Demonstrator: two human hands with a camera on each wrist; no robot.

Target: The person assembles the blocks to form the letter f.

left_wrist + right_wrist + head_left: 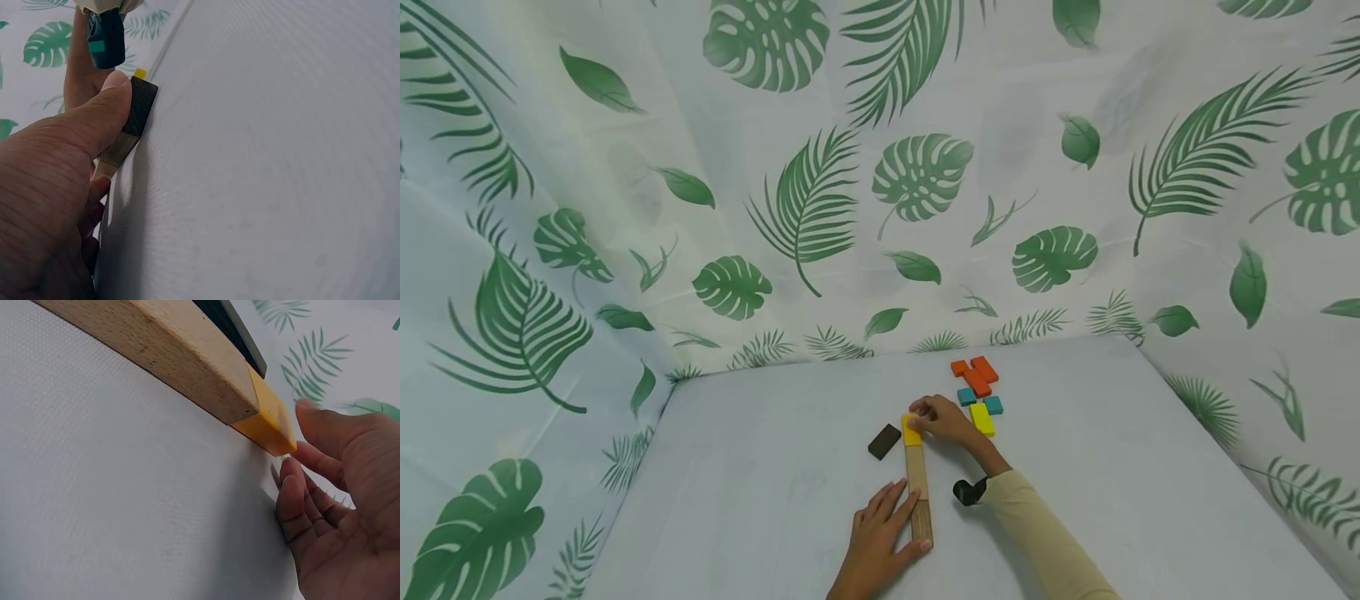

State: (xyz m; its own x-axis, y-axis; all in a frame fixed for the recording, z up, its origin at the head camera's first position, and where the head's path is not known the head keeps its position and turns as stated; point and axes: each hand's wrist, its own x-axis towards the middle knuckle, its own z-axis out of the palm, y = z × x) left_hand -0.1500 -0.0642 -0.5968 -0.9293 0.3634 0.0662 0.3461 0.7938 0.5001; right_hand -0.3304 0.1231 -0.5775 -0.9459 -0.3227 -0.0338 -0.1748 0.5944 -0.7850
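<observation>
A straight row on the white table joins a brown wooden block point(921, 527), a light wooden block point(917, 473) and an orange-yellow block point(911, 433) end to end. My left hand point(880, 533) lies along the row's left side, fingers extended; its thumb presses the brown block's near end and its index fingertip touches the row near the light block. At the far end, my right hand point(946, 419) has its loosely bent fingers against the orange-yellow block. In the right wrist view the thumb point(315, 415) stands slightly apart from that block.
A dark brown block point(884, 442) lies just left of the row. Beyond the right hand are a bright yellow block point(982, 420), teal blocks point(993, 405) and red-orange blocks point(977, 382). A black wrist camera point(968, 492) hangs under the right sleeve. Leaf-printed cloth point(917, 267) surrounds the table.
</observation>
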